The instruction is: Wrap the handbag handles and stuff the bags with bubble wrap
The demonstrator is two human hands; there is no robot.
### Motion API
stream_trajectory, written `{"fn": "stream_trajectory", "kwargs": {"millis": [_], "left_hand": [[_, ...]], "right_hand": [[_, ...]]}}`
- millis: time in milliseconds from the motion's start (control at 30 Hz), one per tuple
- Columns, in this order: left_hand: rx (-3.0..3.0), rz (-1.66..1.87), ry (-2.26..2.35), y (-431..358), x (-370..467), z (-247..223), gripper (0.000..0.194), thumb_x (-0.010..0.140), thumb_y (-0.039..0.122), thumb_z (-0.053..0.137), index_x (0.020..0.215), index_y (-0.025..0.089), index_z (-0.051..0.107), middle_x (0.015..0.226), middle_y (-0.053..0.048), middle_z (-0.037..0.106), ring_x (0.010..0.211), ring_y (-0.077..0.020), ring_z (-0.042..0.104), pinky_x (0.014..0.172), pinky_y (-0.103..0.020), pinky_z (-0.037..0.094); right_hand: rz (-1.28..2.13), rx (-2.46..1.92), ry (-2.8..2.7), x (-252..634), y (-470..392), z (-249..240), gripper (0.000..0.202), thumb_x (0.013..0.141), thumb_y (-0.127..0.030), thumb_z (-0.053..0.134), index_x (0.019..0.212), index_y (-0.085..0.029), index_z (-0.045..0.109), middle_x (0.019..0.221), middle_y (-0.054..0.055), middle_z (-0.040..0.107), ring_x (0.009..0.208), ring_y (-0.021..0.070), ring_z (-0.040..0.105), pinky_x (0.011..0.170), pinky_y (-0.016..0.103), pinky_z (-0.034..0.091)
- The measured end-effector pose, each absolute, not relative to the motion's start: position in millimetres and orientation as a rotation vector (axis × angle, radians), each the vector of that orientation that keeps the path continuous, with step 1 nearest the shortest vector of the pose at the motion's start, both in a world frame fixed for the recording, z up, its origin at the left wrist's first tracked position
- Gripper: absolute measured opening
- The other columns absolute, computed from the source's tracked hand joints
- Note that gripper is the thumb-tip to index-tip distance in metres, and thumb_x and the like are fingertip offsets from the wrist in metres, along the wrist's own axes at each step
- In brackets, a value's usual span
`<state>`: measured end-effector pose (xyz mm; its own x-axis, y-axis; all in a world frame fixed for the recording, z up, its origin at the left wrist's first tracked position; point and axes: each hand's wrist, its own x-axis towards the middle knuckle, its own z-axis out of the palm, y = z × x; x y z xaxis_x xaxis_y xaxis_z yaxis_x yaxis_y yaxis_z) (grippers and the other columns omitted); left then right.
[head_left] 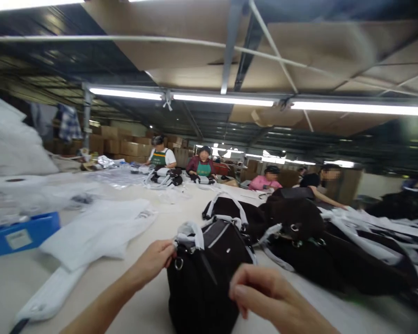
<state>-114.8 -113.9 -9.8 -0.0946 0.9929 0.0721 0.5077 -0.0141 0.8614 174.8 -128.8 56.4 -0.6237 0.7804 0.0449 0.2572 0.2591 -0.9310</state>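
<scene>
Left hand (160,257) pinches the top corner of a black fabric bag with white-wrapped handles (204,273) at the near edge of the desk (142,297); right hand (264,297), fingers loosely curled, hovers beside it, grip unclear.

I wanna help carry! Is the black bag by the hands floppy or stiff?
The black bag would probably give a little, since its sides look like soft cloth. It may mostly hold its shape, because it looks filled out. Its white-wrapped handle might be fairly bendy, as it curves over the top.
</scene>
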Motion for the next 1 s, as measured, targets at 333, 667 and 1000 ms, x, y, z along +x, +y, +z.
{"fn": "stream_trajectory", "kwargs": {"millis": [333, 667, 1000], "left_hand": [[1.678, 1.314, 1.715, -111.7, -108.6, -23.7, 0.035, 0.086, 0.043, 0.029, 0.065, 0.021, 0.047, 0.069, -0.001, 0.056, 0.068, -0.0175, 0.049, 0.061, -0.027, 0.034], [1.633, 1.392, 1.724, -116.2, -105.6, -30.0, 0.037, 0.089, 0.032, 0.030, 0.078, 0.019, 0.064, 0.087, -0.007, 0.072, 0.085, -0.0223, 0.064, 0.073, -0.027, 0.044], [1.630, 1.400, 1.680, -114.1, -113.9, -39.1, 0.034, 0.087, 0.031, 0.031, 0.070, 0.019, 0.058, 0.080, -0.005, 0.069, 0.079, -0.0218, 0.061, 0.071, -0.028, 0.044]], "right_hand": [[1.238, -1.006, -2.190, 15.3, -54.4, 31.9, 0.009, 0.070, -0.020, 0.050, 0.065, -0.017, 0.057, 0.058, -0.003, 0.058, 0.043, 0.0056, 0.032, 0.044, 0.020, 0.022], [0.817, -1.031, -2.387, -6.5, -35.0, 24.5, 0.013, 0.069, -0.012, 0.055, 0.061, -0.017, 0.064, 0.058, 0.000, 0.067, 0.061, 0.0130, 0.059, 0.060, 0.022, 0.040], [0.468, -1.095, -2.532, -13.4, -42.9, 27.5, 0.018, 0.069, -0.006, 0.054, 0.065, -0.018, 0.066, 0.066, 0.003, 0.072, 0.071, 0.0162, 0.066, 0.065, 0.023, 0.042]]}}
